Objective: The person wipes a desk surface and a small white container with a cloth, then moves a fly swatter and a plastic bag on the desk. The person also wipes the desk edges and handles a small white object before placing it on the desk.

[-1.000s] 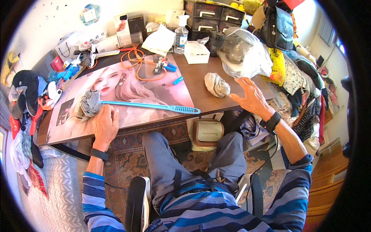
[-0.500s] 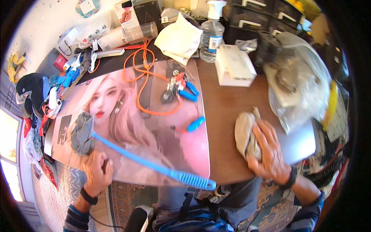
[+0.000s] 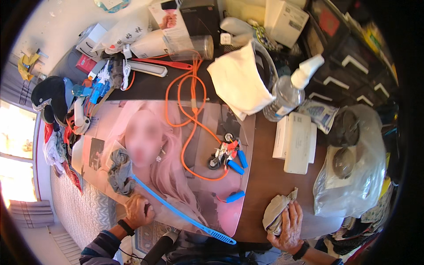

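Observation:
My left hand (image 3: 139, 210) is closed in a fist at the near edge of the table, just below a bunched grey cloth (image 3: 120, 171). No object shows in that fist. A long light-blue plastic tool with a ribbed, slotted handle (image 3: 185, 214) slants from the cloth toward the near edge; its far end is hidden by the cloth. My right hand (image 3: 289, 227) grips a crumpled beige cloth (image 3: 274, 215) against the brown tabletop, fingers over its right side and thumb at its lower edge.
A printed mat (image 3: 198, 145) covers much of the table. On it lie an orange cord (image 3: 183, 141), a small toy motorbike (image 3: 223, 154) and blue-handled pieces (image 3: 235, 197). A clear pump bottle (image 3: 286, 95), white box (image 3: 298, 143) and plastic bag (image 3: 371, 176) stand at right.
The head view has tilted and turned, so the table's things sit lower and farther right in the picture. My left hand stays by the grey cloth, my right on the beige cloth.

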`<state>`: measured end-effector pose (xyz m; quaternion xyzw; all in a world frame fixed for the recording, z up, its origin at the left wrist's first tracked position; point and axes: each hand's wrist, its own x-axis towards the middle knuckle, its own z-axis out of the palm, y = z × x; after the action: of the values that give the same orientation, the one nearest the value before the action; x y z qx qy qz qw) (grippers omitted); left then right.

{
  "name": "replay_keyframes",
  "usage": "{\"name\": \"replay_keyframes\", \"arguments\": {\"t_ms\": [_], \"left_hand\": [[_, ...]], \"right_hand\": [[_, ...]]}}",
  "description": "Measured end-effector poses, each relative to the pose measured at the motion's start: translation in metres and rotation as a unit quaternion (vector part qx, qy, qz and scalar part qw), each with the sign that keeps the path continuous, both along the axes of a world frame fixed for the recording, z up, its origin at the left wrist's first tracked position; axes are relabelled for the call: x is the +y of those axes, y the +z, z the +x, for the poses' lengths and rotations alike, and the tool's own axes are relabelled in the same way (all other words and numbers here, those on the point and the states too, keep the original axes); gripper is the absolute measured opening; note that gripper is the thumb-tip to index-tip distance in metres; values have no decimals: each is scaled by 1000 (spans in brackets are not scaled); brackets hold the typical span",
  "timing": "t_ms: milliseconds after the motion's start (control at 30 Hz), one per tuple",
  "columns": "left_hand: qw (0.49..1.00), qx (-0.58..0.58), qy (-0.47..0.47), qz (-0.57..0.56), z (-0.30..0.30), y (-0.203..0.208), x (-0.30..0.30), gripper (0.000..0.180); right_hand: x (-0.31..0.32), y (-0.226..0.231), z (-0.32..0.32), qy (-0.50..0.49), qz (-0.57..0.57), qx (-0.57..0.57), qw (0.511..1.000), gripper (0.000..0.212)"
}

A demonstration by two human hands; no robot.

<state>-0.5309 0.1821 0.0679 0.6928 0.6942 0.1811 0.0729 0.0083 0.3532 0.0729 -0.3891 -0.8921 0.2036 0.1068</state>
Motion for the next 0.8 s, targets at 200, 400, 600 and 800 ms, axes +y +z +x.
{"name": "replay_keyframes", "arguments": {"t_ms": [200,400,600,800], "left_hand": [[1000,2,19,-23,6,9,7,24],[998,-47,20,-47,4,16,13,24],[996,-70,11,-62,1,18,15,24],[994,-64,9,-85,0,24,18,22]], "right_hand": [[-4,-5,-3,-12,29,-16,999,91],[-4,-10,-3,-7,45,-50,998,95],[-10,-19,-1,-22,49,-80,995,92],[-12,-23,1,-30,51,-81,995,90]]}}
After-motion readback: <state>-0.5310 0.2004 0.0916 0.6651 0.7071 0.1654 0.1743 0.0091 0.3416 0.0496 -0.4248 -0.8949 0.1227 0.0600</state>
